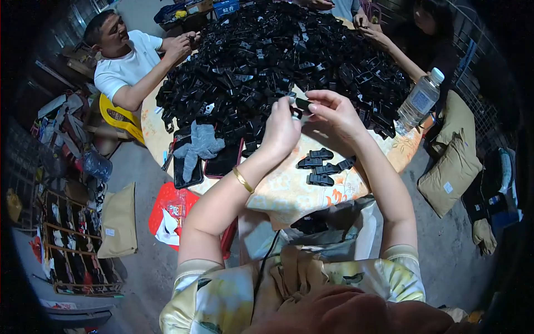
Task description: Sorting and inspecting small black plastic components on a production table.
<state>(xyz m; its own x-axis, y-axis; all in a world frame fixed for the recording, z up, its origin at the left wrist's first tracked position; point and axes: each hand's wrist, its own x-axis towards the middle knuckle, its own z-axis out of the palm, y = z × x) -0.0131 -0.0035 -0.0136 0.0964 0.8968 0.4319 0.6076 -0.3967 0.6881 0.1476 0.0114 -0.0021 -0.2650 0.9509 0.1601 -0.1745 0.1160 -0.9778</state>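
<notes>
Over the near part of the round table, both hands meet at a small black plastic buckle [302, 104]. My left hand [282, 127] has its fingers closed around the buckle's left side, and part of it is hidden there. My right hand [338, 115] pinches the right end between thumb and fingers. Just below the hands lies a small group of similar black buckles [322, 167] on the patterned tablecloth [278, 203]. Behind the hands rises a large heap of black plastic pieces [250, 67].
A grey glove [200, 146] lies across dark phones [188, 170] at the left. A clear bottle [420, 103] stands at the right edge. Other people work around the heap, including one in a white shirt [142, 67]. Stuffed tan sacks [450, 172] rest on the floor.
</notes>
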